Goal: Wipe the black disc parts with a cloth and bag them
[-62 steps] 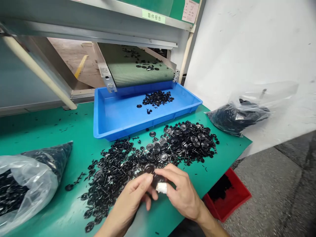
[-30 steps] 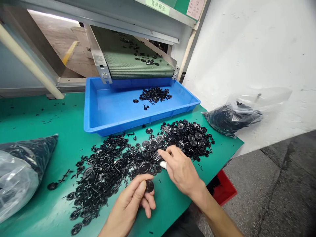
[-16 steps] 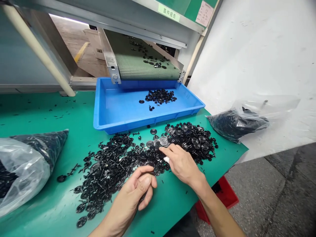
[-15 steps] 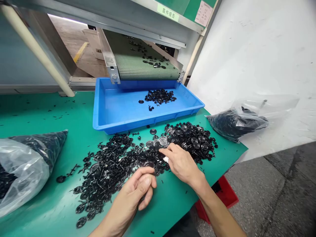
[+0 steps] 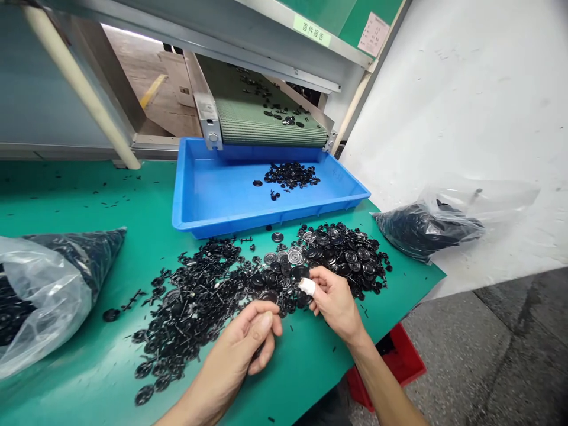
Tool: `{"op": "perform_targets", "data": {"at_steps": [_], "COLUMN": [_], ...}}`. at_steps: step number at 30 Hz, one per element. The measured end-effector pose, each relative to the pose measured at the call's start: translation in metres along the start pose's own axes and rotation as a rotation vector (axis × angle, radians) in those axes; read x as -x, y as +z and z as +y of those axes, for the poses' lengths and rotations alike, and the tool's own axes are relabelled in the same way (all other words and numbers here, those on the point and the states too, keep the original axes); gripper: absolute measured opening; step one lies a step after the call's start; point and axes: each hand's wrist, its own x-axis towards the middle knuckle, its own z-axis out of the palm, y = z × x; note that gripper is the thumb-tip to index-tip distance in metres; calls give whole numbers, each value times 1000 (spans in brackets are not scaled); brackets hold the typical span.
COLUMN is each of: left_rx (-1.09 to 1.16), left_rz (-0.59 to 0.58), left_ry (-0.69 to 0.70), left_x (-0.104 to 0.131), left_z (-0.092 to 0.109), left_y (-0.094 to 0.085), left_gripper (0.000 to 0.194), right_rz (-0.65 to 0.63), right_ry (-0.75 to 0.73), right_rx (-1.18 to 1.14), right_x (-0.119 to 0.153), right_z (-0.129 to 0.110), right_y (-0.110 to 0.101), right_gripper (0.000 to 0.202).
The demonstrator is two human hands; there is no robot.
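A long pile of small black plastic parts (image 5: pixel 190 307) spreads over the green table, with round black discs (image 5: pixel 350 254) heaped at its right end. My right hand (image 5: pixel 331 296), white tape round its thumb, pinches a black disc (image 5: pixel 300 273) between thumb and fingertips above the pile. My left hand (image 5: pixel 252 337) rests at the pile's near edge, palm turned up and fingers curled together; something dark shows beneath the fingers, too hidden to make out.
Behind the pile stands a blue tray (image 5: pixel 266 220) with black parts, under a green conveyor belt (image 5: pixel 270 133). Plastic bags of black parts lie left (image 5: pixel 53 290) and right (image 5: pixel 421 228). A red bin (image 5: pixel 406 361) sits below the table edge.
My right hand has turned and drawn slightly back from the pile, now with a disc between its fingertips and the taped thumb showing. My left hand is nearly unchanged. The view has shifted slightly.
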Motion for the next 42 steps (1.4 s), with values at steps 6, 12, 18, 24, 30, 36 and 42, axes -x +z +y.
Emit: {"op": "perform_targets", "data": {"at_steps": [6, 12, 18, 24, 30, 36, 42], "left_rx": [-89, -200, -367, -369, -358, -174, -159], "left_rz": [-22, -103, -108, -54, 76, 136, 79], "left_ry": [-25, 46, 52, 35, 70, 6, -37], "left_x": [0, 3, 7, 12, 8, 5, 6], "left_z": [-2, 2, 0, -10, -10, -7, 1], "left_y": [1, 5, 5, 7, 9, 6, 11], "left_gripper": [30, 30, 31, 35, 35, 44, 45], "right_rz": [-60, -202, -277, -261, -201, -52, -33], "right_ry": [23, -141, -210, -281, -315, -454, -476], "right_rx": [-30, 76, 231, 208, 271, 798, 952], "right_x": [15, 46, 56, 56, 46, 13, 3], "right_z": [-2, -13, -12, -5, -2, -12, -11], "right_y": [2, 21, 16, 18, 20, 3, 7], "right_gripper": [14, 26, 25, 23, 23, 34, 28]}}
